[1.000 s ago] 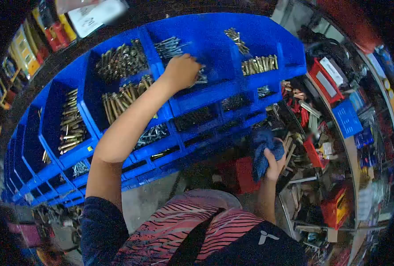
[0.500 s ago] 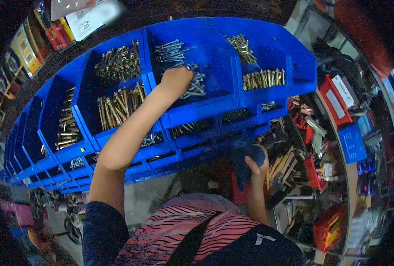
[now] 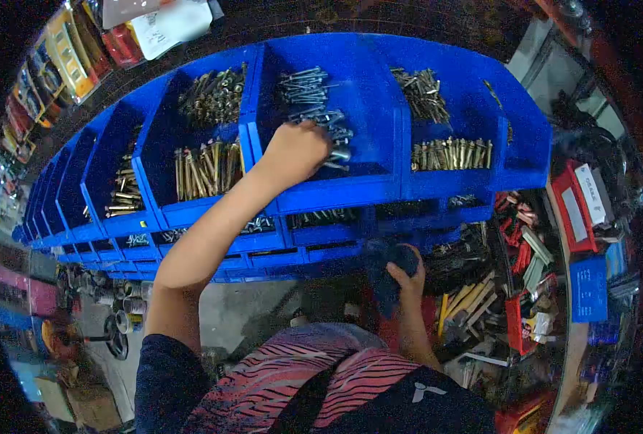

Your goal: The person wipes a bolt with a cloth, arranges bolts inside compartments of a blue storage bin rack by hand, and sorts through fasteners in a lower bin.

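Observation:
My left hand (image 3: 296,150) is down in a blue bin (image 3: 368,116), its fingers curled among loose silver bolts (image 3: 305,88). The fingertips are turned away, so what they grip is hidden. A bolt with a wide round end lies right beside the fingers. Lower down and to the right, my right hand (image 3: 410,281) is wrapped round a dark blue, soft-looking thing (image 3: 385,269), with the thumb over its near side. That thing is in shadow and its kind is not clear; it is held below the bin row, in front of my body.
Neighbouring bins hold brass-coloured anchor bolts (image 3: 207,170), more upright anchors (image 3: 452,154) and a pile of darker fasteners (image 3: 211,98). Further bin rows run beneath. To the right stand a red box (image 3: 573,210), a blue box (image 3: 589,289) and wooden-handled tools (image 3: 470,302).
The view has shifted, so the bins sit further right. My left hand has come slightly toward the front of the bolt bin, fingers still curled. My right hand still holds the dark blue thing.

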`<state>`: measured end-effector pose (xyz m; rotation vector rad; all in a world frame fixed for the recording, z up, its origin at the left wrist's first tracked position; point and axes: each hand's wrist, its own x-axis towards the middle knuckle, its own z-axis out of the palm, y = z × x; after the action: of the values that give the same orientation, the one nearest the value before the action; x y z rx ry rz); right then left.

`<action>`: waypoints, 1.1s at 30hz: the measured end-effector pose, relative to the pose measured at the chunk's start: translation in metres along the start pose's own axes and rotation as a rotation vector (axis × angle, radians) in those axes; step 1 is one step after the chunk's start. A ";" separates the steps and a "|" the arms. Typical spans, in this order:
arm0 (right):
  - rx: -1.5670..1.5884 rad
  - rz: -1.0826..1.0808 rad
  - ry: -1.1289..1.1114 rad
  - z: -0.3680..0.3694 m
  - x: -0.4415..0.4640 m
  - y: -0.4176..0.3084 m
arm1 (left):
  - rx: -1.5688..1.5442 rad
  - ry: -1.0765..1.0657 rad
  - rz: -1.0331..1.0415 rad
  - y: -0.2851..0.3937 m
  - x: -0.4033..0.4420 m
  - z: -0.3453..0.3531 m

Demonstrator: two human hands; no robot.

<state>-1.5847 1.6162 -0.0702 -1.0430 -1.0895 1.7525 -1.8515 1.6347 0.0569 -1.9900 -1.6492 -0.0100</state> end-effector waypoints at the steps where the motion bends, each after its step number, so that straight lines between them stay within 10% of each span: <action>1: 0.000 0.004 -0.010 0.004 0.000 -0.003 | -0.053 0.062 -0.020 0.002 -0.002 -0.010; 9: 0.569 0.051 -0.233 0.034 0.004 -0.009 | -1.089 0.249 -0.488 0.053 -0.050 -0.054; 15: 0.319 -0.327 -0.329 0.070 0.000 -0.022 | -1.560 0.244 -0.737 0.148 -0.098 -0.011; 33: -0.127 -0.187 -0.411 0.072 0.006 -0.012 | -1.568 0.221 -0.862 0.137 -0.136 -0.017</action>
<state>-1.6502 1.6062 -0.0396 -0.6386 -1.5172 1.8047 -1.7549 1.4910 -0.0308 -1.6049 -2.4241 -2.2921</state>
